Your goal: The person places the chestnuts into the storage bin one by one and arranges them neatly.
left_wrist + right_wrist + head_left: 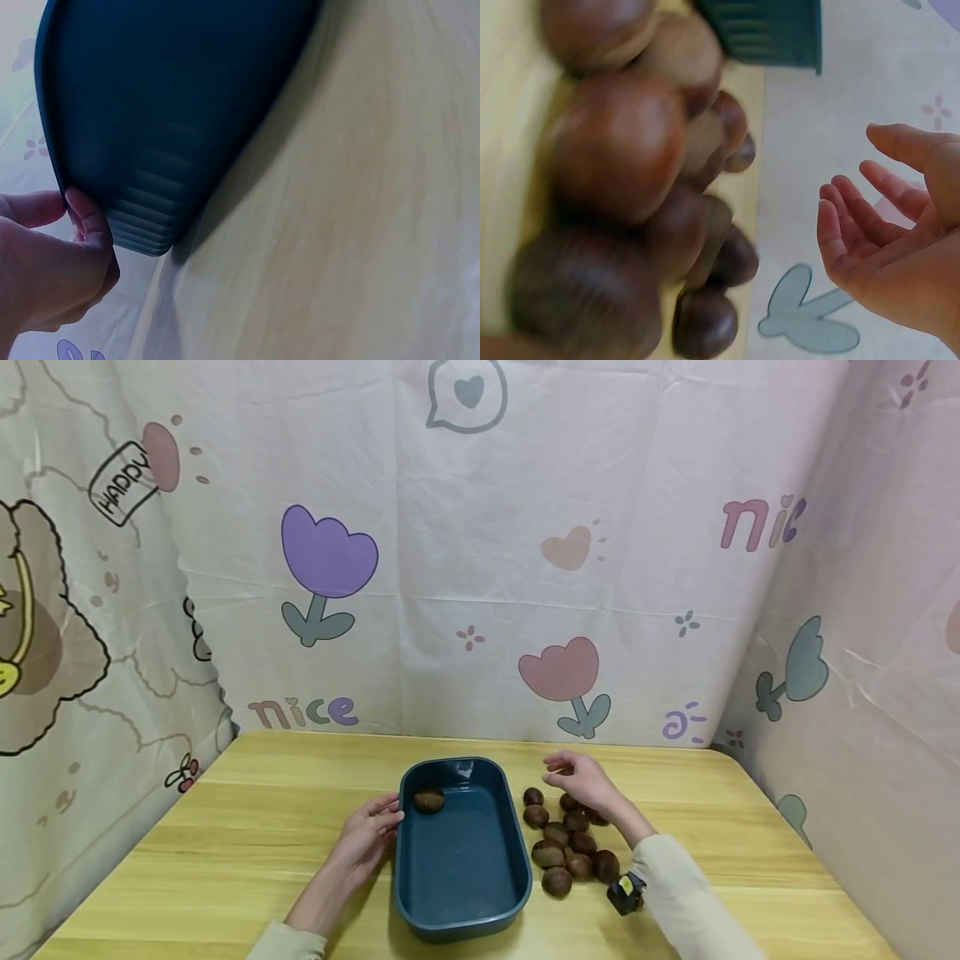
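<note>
The left hand (367, 837) pinches the edge of the blue tray (461, 864). The right hand (591, 787) is empty, its fingers loosely bent near the pile of chestnuts (579, 865), on the desk (712, 852) beside the tray. To do this well, I think, hold the tray still and pick gently (round things can roll). The right wrist view shows the bare palm; the head view hides it, but only there can you see one chestnut (429, 801) inside the tray, near its far left corner.

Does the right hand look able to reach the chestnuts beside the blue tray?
Probably yes: the right hand is empty, close to the chestnuts, and nothing visible blocks the way.
</note>
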`<move>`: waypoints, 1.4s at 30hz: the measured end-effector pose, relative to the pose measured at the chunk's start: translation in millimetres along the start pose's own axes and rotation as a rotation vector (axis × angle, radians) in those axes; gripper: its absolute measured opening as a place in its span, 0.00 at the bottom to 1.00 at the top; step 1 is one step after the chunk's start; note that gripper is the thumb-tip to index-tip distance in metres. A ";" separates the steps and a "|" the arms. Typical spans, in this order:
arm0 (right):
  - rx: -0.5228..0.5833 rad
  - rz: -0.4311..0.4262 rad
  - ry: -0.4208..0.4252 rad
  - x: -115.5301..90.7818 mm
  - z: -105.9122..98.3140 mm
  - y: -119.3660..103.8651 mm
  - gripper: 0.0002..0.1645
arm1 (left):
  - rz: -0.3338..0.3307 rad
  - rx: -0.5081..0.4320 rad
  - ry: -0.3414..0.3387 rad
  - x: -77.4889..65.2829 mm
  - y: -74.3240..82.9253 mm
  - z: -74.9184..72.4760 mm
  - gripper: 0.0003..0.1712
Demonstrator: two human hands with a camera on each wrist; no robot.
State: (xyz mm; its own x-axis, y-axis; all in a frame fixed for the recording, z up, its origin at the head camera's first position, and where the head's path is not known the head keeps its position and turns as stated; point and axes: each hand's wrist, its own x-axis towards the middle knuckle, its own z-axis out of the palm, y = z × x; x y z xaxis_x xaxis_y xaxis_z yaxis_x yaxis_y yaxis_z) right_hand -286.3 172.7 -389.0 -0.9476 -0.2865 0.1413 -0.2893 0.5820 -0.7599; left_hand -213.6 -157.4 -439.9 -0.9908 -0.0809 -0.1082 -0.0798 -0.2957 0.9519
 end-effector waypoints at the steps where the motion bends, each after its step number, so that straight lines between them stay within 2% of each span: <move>1: -0.006 0.005 0.002 -2.5 -2.2 4.4 0.18 | 0.001 0.001 -0.003 -0.1 -0.1 -0.2 0.27; 15: -0.068 0.083 0.044 -28.3 -27.4 47.8 0.24 | -0.018 0.015 0.013 -1.4 0.7 -0.3 0.26; 19: -0.023 0.134 0.040 -34.6 -31.2 64.3 0.26 | -0.015 0.006 0.017 -1.0 0.4 0.4 0.26; 24: 0.054 0.157 -0.020 -38.6 -35.1 78.8 0.29 | -0.009 0.003 0.019 -0.6 -0.4 0.2 0.26; 30: 0.081 0.154 -0.054 -38.1 -35.8 85.1 0.32 | -0.016 0.015 0.019 -0.9 -0.4 -0.1 0.25; 42: 0.030 0.143 -0.062 -33.6 -30.2 87.6 0.34 | -0.015 0.017 0.012 0.7 -0.9 -0.3 0.25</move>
State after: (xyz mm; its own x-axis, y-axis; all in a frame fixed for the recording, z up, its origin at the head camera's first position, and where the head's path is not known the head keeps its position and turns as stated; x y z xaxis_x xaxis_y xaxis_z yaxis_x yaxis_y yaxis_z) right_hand -283.9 256.3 -441.1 -0.9683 -0.2497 -0.0086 -0.1471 0.5975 -0.7883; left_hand -214.3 -157.5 -441.0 -0.9881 -0.0875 -0.1262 -0.0971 -0.2807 0.9549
